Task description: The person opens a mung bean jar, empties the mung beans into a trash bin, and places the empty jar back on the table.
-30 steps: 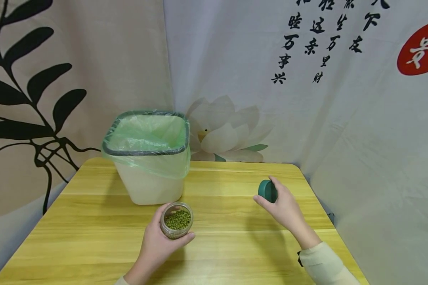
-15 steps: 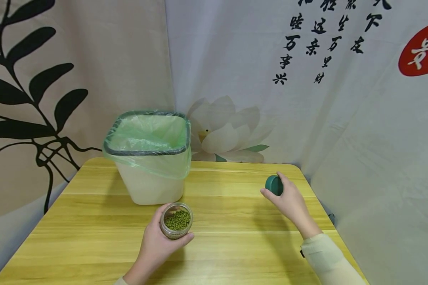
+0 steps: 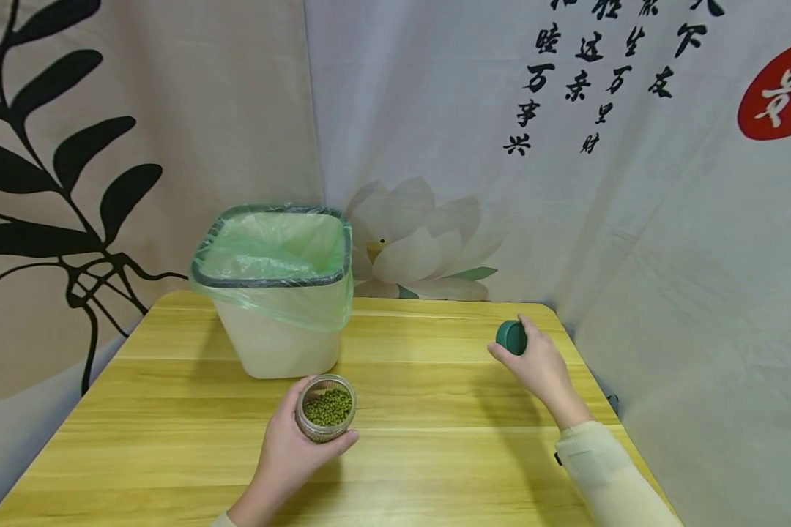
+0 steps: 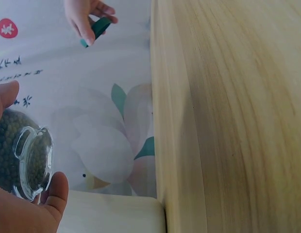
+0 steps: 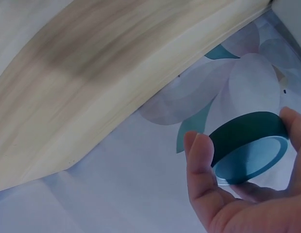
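A clear jar [image 3: 326, 432] holding small green beans [image 3: 329, 407] is gripped by my left hand [image 3: 294, 448], its open mouth facing up toward the head camera. The left wrist view shows the same jar [image 4: 24, 155] from the side, with thumb and fingers around it. My right hand [image 3: 539, 369] pinches a round dark green lid [image 3: 510, 337] by its rim, raised over the right side of the table. In the right wrist view the lid [image 5: 247, 131] is tilted, its hollow underside showing between thumb and fingers.
A whitish bin [image 3: 280, 333] lined with a thin green bag [image 3: 270, 249] stands at the back left of the wooden table [image 3: 409, 468], just beyond the jar. Fabric with a printed plant, flower and writing hangs behind the table [image 3: 402, 110].
My right hand has moved right and a little farther back with the lid. The left hand and the jar have stayed almost still.
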A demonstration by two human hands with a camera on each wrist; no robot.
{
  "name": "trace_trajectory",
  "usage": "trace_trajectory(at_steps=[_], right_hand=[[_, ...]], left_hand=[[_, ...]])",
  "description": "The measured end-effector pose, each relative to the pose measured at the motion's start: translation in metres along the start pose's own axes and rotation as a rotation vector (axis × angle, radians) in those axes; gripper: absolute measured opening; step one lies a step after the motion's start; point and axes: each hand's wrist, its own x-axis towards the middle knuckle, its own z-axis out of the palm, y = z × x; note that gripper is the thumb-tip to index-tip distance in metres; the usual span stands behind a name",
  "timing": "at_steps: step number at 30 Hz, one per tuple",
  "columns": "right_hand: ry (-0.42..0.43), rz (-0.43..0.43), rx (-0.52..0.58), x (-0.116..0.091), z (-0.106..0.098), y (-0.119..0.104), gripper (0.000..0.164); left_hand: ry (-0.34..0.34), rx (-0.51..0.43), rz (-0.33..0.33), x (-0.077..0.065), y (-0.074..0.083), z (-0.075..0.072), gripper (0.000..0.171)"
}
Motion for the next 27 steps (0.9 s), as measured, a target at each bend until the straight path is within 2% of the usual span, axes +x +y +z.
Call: trace_trajectory(at_steps=[12, 27], right_hand=[[-0.032, 0.057, -0.045, 0.022, 0.009, 0.021, 0.108], [-0.118, 0.07, -0.132, 0.031, 0.023, 0.039, 0.107]], left_hand=[[-0.006, 0.008, -0.011, -0.001, 0.002, -0.001, 0.096], [-0.028, -0.002, -0.014, -0.001, 0.0, 0.0, 0.097]])
